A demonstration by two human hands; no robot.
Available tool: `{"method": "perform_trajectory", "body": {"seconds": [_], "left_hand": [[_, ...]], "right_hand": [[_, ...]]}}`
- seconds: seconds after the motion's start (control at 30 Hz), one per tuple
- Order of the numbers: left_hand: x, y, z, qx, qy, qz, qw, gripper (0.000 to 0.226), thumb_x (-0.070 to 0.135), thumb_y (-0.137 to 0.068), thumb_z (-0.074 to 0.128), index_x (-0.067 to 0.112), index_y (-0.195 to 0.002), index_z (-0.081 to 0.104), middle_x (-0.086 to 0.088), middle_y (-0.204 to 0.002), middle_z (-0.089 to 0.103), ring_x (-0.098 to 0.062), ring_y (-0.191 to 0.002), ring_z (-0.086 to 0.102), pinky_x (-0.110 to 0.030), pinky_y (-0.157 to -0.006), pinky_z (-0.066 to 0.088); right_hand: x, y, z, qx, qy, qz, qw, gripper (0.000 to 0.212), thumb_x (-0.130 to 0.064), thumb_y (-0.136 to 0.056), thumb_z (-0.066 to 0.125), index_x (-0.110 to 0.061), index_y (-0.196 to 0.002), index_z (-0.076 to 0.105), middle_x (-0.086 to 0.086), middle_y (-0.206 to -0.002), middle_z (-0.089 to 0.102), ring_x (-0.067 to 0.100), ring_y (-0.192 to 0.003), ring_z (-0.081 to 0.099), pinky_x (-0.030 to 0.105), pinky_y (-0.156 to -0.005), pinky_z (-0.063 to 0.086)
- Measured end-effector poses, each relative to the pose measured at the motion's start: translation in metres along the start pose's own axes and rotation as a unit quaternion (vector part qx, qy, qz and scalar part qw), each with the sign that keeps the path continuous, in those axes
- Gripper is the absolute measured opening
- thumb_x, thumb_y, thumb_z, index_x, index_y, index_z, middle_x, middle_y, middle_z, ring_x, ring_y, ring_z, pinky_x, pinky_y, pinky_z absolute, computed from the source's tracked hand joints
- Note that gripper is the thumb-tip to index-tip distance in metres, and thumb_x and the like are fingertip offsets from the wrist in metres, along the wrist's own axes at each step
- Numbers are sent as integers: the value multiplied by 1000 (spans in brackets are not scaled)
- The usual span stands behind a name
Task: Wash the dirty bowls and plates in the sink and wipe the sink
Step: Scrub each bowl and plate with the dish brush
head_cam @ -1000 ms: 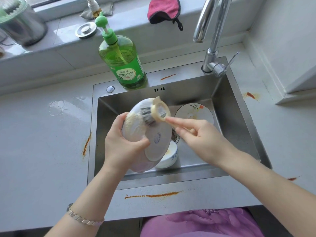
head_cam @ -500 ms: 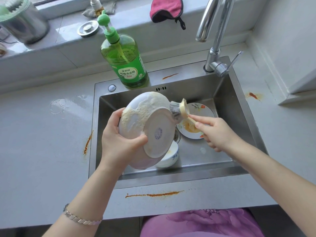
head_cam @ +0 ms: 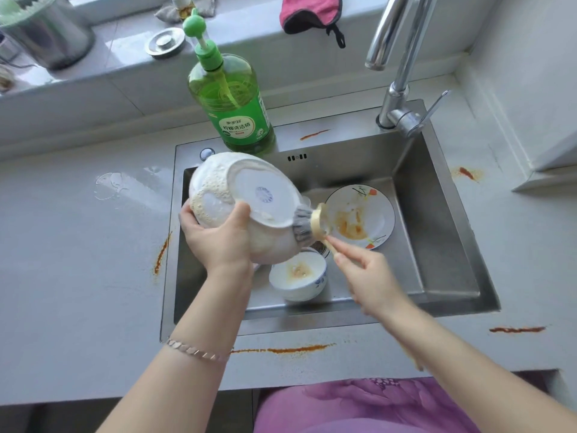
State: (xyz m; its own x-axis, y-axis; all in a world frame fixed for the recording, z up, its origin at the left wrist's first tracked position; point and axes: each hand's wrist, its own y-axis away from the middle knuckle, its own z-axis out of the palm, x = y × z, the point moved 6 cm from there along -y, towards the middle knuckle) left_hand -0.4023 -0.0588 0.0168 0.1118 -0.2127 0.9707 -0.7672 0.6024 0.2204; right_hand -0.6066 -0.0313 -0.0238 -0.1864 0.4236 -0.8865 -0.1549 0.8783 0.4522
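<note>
Since a second ago the brush (head_cam: 307, 225) has slid from the top of the big bowl (head_cam: 246, 195) down to its lower right flank. The left hand (head_cam: 218, 245) grips the sudsy bowl above the sink (head_cam: 437, 245), thumb curled onto its base, baring the outside for scrubbing. The base faces up toward the camera, mouth down and away. The right hand (head_cam: 374, 279) pinches the brush handle in its fingers (head_cam: 352, 260). The handle's long axis runs up-left, bristles against the bowl.

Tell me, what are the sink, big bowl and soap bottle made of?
Sink: likely stainless steel, brushed grey, dull reflections. Big bowl: probably glazed ceramic, glossy white, blue stamp underneath. Bottle: see-through green plastic, tube visible inside.
</note>
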Motion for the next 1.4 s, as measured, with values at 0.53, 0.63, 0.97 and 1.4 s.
{"method": "perform_trajectory", "body": {"seconds": [0.53, 0.63, 0.97, 1.4], "left_hand": [[3, 10, 5, 22, 55, -8, 998, 74, -1, -73, 69, 23, -134, 36, 11, -107, 55, 0, -88, 60, -8, -65, 50], [5, 10, 6, 29, 60, -9, 998, 77, 1, -71, 71, 23, -135, 36, 3, -119, 56, -10, -101, 61, -23, -89, 53], [6, 9, 7, 50, 117, -57, 990, 77, 0, -74, 69, 24, -138, 32, 0, -121, 57, -15, -102, 63, -36, -91, 53], [9, 9, 0, -31, 83, -85, 992, 75, -4, -78, 64, 22, -140, 31, 6, -107, 60, -4, -80, 62, -21, -68, 56]], "right_hand": [[-2, 7, 12, 35, 54, -62, 996, 41, -15, -96, 46, -48, -120, 54, -21, -79, 64, -7, -63, 61, 13, -65, 49], [-9, 23, 29, -13, 78, -101, 992, 48, -18, -96, 46, -63, -110, 52, 7, -88, 73, 14, -82, 68, 35, -75, 54], [-11, 28, 25, 7, 141, -155, 978, 50, -17, -95, 49, -63, -114, 42, -12, -50, 50, 9, -50, 49, 18, -57, 39], [-2, 11, -8, 20, 30, -68, 997, 42, -9, -95, 48, -49, -109, 51, -35, -100, 58, -18, -66, 56, 3, -78, 43]]}}
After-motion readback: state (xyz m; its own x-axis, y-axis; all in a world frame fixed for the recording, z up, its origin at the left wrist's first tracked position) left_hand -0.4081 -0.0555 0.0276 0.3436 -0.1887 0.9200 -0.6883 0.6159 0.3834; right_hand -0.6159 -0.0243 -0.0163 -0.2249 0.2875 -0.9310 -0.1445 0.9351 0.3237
